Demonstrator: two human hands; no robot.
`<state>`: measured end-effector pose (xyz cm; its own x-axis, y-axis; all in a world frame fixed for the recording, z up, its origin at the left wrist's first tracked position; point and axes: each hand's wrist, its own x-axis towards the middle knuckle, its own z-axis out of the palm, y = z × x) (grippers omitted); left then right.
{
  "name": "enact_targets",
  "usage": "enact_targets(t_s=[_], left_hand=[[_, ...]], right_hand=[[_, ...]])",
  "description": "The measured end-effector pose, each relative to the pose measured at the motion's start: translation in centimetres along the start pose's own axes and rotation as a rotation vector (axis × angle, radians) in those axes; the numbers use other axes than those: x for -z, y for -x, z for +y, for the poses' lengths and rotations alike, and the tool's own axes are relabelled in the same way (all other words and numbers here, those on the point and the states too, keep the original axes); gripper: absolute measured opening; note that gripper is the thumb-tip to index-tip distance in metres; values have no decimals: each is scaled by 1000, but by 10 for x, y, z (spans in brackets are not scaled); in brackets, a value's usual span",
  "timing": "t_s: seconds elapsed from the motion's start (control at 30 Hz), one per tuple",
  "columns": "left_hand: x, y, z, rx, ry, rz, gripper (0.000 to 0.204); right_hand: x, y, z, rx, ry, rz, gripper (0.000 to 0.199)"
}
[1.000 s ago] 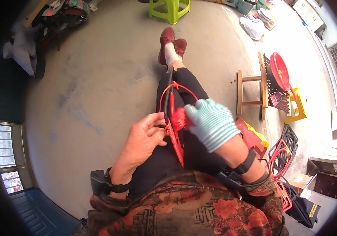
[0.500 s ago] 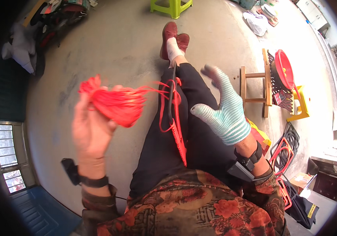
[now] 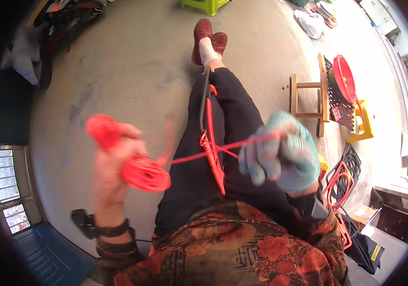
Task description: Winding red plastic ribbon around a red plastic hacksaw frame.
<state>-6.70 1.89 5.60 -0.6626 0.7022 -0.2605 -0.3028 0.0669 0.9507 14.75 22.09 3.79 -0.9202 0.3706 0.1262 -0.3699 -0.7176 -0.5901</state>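
**Red cord stretched hand to hand across the lap**

Fingers of the bare left hand (image 3: 116, 162) are curled shut around a bundle of red cord (image 3: 144, 174), a loose, fuzzy wad that bulges out below the palm, with a second red clump showing above the knuckles. The hand is blurred, so I cannot tell how each finger lies. From the bundle a single taut strand (image 3: 199, 153) runs rightward and slightly upward across the black trousers to the right hand (image 3: 280, 152), which wears a pale blue-green knitted glove. That hand's fingers are bent downward and closed on the strand's far end, near the top of the glove.

The strand's long axis therefore lies nearly crosswise to the person's body, left hand lower and further out, right hand higher and nearer the knee. Midway it crosses a long, narrow red-and-black frame (image 3: 209, 143) lying lengthwise down the right thigh, pointing towards the dark red shoes (image 3: 209, 35). The cord seems to be tied or looped on the frame where the two cross, though the knot is too small to read. Both hands are about equally near the frame, one on each side.

Materials differ clearly: soft matt cord, ribbed knit glove, a stiff slender frame, smooth dark cloth, rough grey concrete floor (image 3: 132, 71). A wooden stool (image 3: 309, 95) and red basket (image 3: 344, 78) stand well apart on the right.
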Motion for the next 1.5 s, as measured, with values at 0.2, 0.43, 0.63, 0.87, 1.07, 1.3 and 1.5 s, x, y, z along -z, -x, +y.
enact_targets(t_s=[0.2, 0.43, 0.63, 0.87, 1.07, 1.3, 1.5], left_hand=[[-67, -1, -53, -15, -296, -108, 23], [-76, -12, -68, -95, -320, -41, 22], [-41, -17, -17, -128, 135, 55, 37], [-32, -23, -45, -694, -1309, 7, 41], [-71, -24, -60, -232, -683, -76, 36], [-55, -13, -21, -78, -270, -170, 35], [-84, 5, -28, 180, 442, -569, 64]], right_hand=[[-25, 46, -1, -103, -3, 70, 23], [-40, 52, -13, -178, 93, 184, 20], [34, -23, -11, 26, 669, 418, 27], [30, -31, 31, -17, 1456, 170, 39], [51, -38, 49, -201, 942, 210, 44], [63, -32, 2, 269, -281, 602, 40], [0, 17, -12, 96, -134, -72, 49]])
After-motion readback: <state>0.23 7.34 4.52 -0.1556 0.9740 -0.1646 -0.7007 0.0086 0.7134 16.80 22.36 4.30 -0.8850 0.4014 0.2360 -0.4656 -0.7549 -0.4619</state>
